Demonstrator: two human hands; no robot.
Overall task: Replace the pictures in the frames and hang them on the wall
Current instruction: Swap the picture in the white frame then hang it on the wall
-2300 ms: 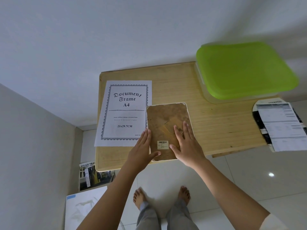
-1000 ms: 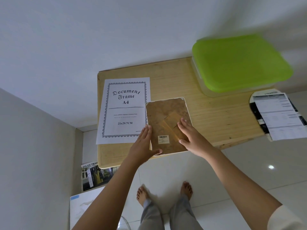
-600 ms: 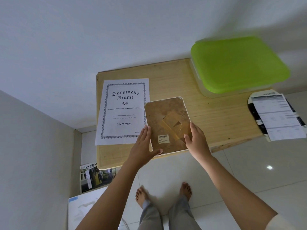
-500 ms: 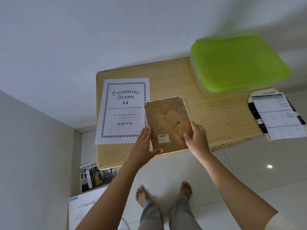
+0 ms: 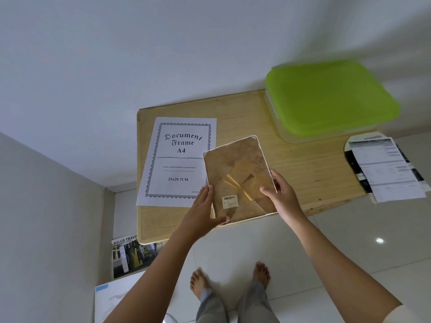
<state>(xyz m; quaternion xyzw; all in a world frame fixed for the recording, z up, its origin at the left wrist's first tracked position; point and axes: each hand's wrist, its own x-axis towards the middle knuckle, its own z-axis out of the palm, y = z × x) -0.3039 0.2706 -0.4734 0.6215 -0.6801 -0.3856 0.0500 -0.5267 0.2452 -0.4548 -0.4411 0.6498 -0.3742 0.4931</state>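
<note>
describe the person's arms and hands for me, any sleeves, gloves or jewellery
Both forearms are bare. The left hand and right hand wear no gloves, and no rings, watch or bracelets show. The only clothing on the arms is the edge of a pale cream sleeve high on the right arm, at the frame's lower right corner. The left arm shows no sleeve within view.

**Room on the right, flanks taken**

Bare bench [image 5: 303, 164] lies open between the frame [image 5: 235, 173] and the green-lidded box [image 5: 326, 99], which blocks the far right corner. The printed sheet [image 5: 179, 159] covers the left side. The wall [image 5: 163, 54] closes the far edge.
</note>
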